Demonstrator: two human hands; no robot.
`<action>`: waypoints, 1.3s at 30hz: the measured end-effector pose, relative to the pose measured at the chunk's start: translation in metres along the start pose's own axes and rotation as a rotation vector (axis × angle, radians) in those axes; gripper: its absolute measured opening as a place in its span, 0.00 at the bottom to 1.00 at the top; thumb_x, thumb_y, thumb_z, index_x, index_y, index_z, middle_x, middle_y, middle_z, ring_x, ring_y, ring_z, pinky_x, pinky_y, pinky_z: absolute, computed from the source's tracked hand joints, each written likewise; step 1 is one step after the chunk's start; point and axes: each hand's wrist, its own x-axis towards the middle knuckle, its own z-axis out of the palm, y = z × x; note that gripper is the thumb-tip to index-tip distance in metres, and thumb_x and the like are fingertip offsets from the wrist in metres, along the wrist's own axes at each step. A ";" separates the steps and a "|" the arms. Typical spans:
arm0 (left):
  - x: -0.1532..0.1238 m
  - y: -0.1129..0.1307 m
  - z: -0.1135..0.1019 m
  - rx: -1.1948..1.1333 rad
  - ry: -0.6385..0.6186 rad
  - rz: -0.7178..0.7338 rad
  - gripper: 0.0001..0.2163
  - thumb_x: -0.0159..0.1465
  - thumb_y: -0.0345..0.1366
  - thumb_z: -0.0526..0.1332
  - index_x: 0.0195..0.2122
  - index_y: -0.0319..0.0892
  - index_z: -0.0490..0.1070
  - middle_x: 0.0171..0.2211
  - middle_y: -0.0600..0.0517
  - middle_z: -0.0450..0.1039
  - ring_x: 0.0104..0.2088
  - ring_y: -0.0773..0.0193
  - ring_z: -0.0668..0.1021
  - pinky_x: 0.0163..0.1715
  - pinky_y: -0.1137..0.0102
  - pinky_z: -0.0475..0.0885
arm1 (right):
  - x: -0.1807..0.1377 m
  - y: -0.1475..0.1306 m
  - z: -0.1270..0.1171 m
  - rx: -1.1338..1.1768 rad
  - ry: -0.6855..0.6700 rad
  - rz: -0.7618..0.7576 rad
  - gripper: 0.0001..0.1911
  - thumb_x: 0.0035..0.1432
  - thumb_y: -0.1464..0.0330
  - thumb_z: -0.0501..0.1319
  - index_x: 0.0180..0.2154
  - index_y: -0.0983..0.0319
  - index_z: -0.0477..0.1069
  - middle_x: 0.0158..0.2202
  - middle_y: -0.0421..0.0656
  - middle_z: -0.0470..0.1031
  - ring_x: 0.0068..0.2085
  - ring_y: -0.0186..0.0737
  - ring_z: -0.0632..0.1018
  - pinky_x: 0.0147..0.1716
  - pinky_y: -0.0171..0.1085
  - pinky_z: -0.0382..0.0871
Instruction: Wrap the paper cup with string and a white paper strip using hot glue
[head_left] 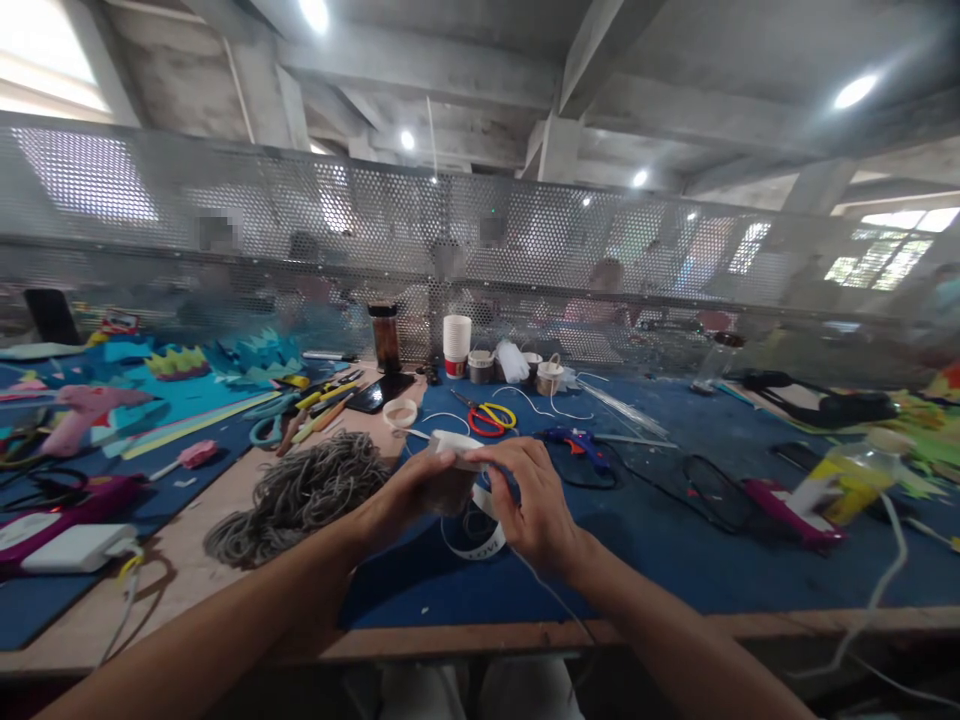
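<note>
Gripping a grey cup (448,490) with a pale rim, the left hand (405,492) wraps one side, thumb near the top, while the right hand (534,500) curls its fingers over the rim from the other side, seemingly pinching the edge or a strip there; which of the two cannot be told. The cup is held above the blue mat (637,570), with a lettered ribbon (491,546) looping below it and grey cord (307,490) heaped to the left. It looks light, probably paper under a grey covering, so its wall would likely give if squeezed hard; a loose hold low around the body, with only fingertips at the rim, should suit it. The ribbon seems thin, limp and perhaps slippery, best taken near an end. Fingers hide much of the cup's wall and rim, its underside is out of sight, and whether the ribbon joins it is unclear. Only some letters show. Beyond the perforated screen (390,230), people are blurred, and the wearer's legs (525,692) are cut off below.
</note>
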 end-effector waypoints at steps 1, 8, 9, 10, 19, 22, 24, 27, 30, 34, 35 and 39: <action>0.000 0.000 0.000 -0.017 0.003 -0.003 0.17 0.66 0.47 0.59 0.43 0.38 0.78 0.34 0.45 0.78 0.33 0.59 0.76 0.33 0.68 0.70 | 0.000 0.000 0.000 0.011 0.008 0.016 0.19 0.66 0.78 0.54 0.54 0.56 0.67 0.48 0.45 0.77 0.48 0.45 0.75 0.49 0.48 0.69; 0.000 0.001 -0.002 -0.118 0.022 -0.041 0.19 0.64 0.47 0.62 0.46 0.37 0.79 0.39 0.43 0.81 0.35 0.56 0.79 0.36 0.66 0.73 | 0.001 0.005 -0.001 0.079 0.082 0.117 0.13 0.66 0.77 0.55 0.49 0.57 0.68 0.44 0.44 0.78 0.47 0.43 0.75 0.50 0.46 0.68; 0.000 0.001 -0.002 -0.122 0.031 -0.049 0.19 0.63 0.47 0.62 0.45 0.36 0.79 0.38 0.42 0.81 0.35 0.56 0.79 0.35 0.67 0.72 | 0.000 0.006 -0.001 0.087 0.103 0.147 0.12 0.65 0.76 0.55 0.48 0.57 0.68 0.43 0.44 0.77 0.47 0.44 0.75 0.50 0.46 0.68; -0.001 0.001 -0.002 -0.126 0.039 -0.053 0.19 0.62 0.48 0.63 0.45 0.36 0.79 0.37 0.42 0.81 0.35 0.56 0.79 0.36 0.67 0.73 | 0.000 0.008 0.000 0.099 0.126 0.179 0.11 0.65 0.75 0.56 0.48 0.58 0.68 0.43 0.44 0.77 0.46 0.43 0.75 0.50 0.46 0.68; 0.001 -0.005 -0.007 -0.089 -0.077 0.007 0.17 0.63 0.44 0.63 0.49 0.40 0.77 0.42 0.44 0.81 0.39 0.54 0.79 0.41 0.65 0.72 | 0.001 0.014 0.012 0.279 0.154 0.416 0.27 0.58 0.64 0.68 0.55 0.58 0.61 0.44 0.43 0.74 0.46 0.42 0.75 0.49 0.44 0.69; 0.001 -0.008 -0.008 -0.098 -0.090 0.005 0.17 0.63 0.43 0.62 0.49 0.39 0.77 0.43 0.44 0.81 0.40 0.53 0.80 0.42 0.63 0.72 | 0.002 0.013 0.013 0.333 0.115 0.455 0.27 0.58 0.62 0.69 0.55 0.59 0.62 0.44 0.43 0.73 0.46 0.41 0.75 0.50 0.43 0.68; 0.001 -0.008 -0.009 -0.115 -0.088 -0.015 0.17 0.63 0.43 0.62 0.48 0.38 0.77 0.42 0.43 0.82 0.40 0.52 0.80 0.44 0.62 0.73 | 0.003 0.012 0.013 0.366 0.102 0.468 0.26 0.59 0.62 0.68 0.55 0.59 0.62 0.44 0.43 0.73 0.46 0.41 0.75 0.49 0.43 0.68; 0.001 -0.008 -0.011 -0.162 -0.066 -0.042 0.17 0.62 0.42 0.62 0.48 0.37 0.77 0.42 0.43 0.82 0.40 0.51 0.81 0.46 0.61 0.72 | 0.004 0.012 0.012 0.419 0.099 0.463 0.24 0.60 0.63 0.66 0.54 0.60 0.62 0.44 0.44 0.73 0.46 0.41 0.76 0.49 0.43 0.70; 0.002 -0.007 -0.012 -0.211 -0.058 -0.060 0.18 0.61 0.42 0.62 0.49 0.37 0.77 0.41 0.42 0.82 0.41 0.51 0.81 0.46 0.61 0.72 | 0.004 0.016 0.011 0.453 0.119 0.463 0.21 0.62 0.66 0.63 0.54 0.60 0.61 0.44 0.45 0.73 0.45 0.40 0.77 0.49 0.44 0.71; 0.002 -0.006 -0.013 -0.213 -0.098 -0.023 0.19 0.61 0.42 0.62 0.50 0.37 0.77 0.43 0.42 0.82 0.42 0.50 0.81 0.45 0.61 0.72 | 0.003 0.020 0.010 0.371 0.198 0.460 0.18 0.63 0.69 0.61 0.54 0.59 0.62 0.44 0.44 0.73 0.46 0.40 0.76 0.50 0.44 0.70; 0.002 -0.006 -0.013 -0.204 -0.104 -0.009 0.19 0.61 0.42 0.63 0.50 0.37 0.77 0.44 0.42 0.82 0.42 0.50 0.81 0.45 0.61 0.72 | 0.002 0.019 0.009 0.337 0.223 0.443 0.18 0.63 0.70 0.61 0.54 0.59 0.62 0.43 0.44 0.74 0.46 0.40 0.76 0.49 0.44 0.70; 0.001 -0.005 -0.014 -0.128 -0.092 0.010 0.20 0.63 0.43 0.62 0.52 0.39 0.74 0.46 0.42 0.80 0.45 0.50 0.80 0.46 0.61 0.71 | -0.001 0.011 0.006 0.181 0.289 0.286 0.17 0.63 0.72 0.61 0.52 0.58 0.64 0.40 0.43 0.74 0.42 0.41 0.76 0.46 0.44 0.70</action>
